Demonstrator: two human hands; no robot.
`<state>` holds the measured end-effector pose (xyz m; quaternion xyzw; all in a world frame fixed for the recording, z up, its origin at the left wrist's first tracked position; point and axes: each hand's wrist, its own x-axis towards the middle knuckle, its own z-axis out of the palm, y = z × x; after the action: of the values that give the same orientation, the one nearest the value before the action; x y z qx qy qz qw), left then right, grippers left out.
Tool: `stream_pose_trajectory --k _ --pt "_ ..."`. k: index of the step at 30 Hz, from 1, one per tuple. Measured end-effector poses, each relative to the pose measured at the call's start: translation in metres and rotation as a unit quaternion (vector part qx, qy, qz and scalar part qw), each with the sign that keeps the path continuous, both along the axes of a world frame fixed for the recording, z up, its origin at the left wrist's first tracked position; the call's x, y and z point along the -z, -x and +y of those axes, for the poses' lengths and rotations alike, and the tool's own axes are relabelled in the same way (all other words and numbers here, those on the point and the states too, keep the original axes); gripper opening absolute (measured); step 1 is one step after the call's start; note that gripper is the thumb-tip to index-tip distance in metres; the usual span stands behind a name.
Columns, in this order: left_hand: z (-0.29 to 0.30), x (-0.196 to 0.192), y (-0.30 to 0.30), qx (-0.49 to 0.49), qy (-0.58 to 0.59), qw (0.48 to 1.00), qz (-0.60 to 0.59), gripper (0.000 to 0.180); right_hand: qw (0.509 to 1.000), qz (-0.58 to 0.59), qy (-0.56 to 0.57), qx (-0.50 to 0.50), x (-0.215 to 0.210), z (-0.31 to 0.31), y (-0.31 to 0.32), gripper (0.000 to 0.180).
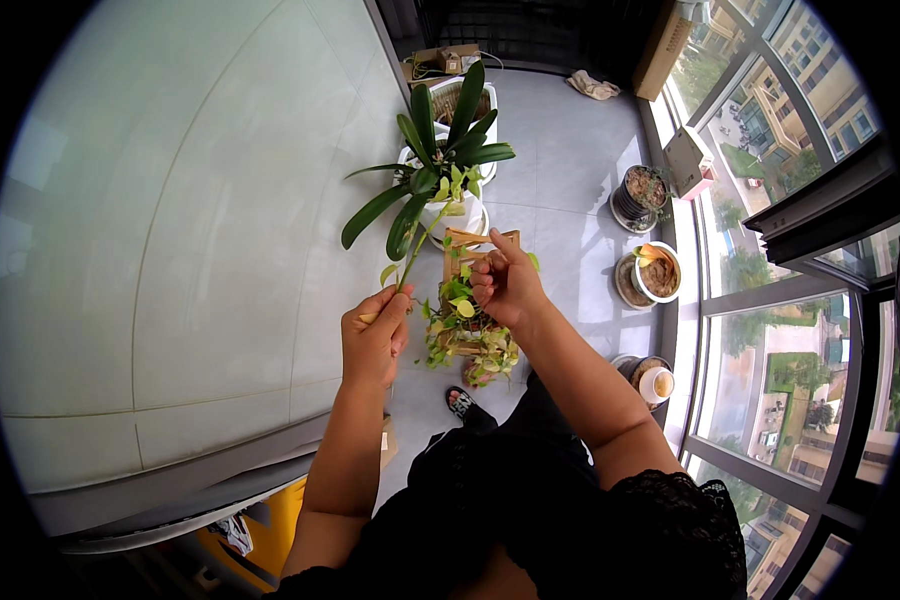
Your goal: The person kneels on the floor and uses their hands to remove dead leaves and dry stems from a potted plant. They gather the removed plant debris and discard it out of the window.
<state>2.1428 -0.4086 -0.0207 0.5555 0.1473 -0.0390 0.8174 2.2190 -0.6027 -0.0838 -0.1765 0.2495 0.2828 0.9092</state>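
Observation:
My left hand (375, 335) is closed around the lower end of a thin vine stem (417, 245) with small yellow-green leaves at its upper end. My right hand (505, 285) is curled shut above a small leafy plant (465, 335), fingertips close to the stem; what it pinches is too small to tell. The leafy plant sits in a wooden stand (475, 250) on the grey tiled floor (570, 170). Behind it a tall plant with long dark green leaves (440, 165) grows from a white pot (467, 215).
A pale wall (190, 230) runs along the left. Windows (790, 330) line the right side, with several pots (650, 275) of soil along their base. A sandalled foot (462, 403) stands below the plant. Boxes and a cloth lie at the far end.

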Motion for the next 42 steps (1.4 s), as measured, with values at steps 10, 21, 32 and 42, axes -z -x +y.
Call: stream_pose_trajectory --k 10,21,32,42 --pt "0.023 0.008 0.02 0.094 -0.041 0.993 -0.055 0.017 0.975 -0.134 0.174 -0.038 -0.024 0.0 -0.003 0.045" --pt "0.022 0.006 0.036 0.112 -0.123 0.983 -0.075 0.012 0.977 -0.19 0.095 -0.03 -0.005 0.004 0.005 0.027" --pt "0.036 0.006 0.051 0.092 -0.137 0.986 -0.022 0.016 0.977 -0.094 0.177 0.067 0.04 -0.032 0.009 0.013" --pt "-0.033 0.062 0.016 0.073 -0.242 0.966 -0.06 0.02 0.976 -0.049 0.096 0.191 0.075 -0.079 0.025 0.004"
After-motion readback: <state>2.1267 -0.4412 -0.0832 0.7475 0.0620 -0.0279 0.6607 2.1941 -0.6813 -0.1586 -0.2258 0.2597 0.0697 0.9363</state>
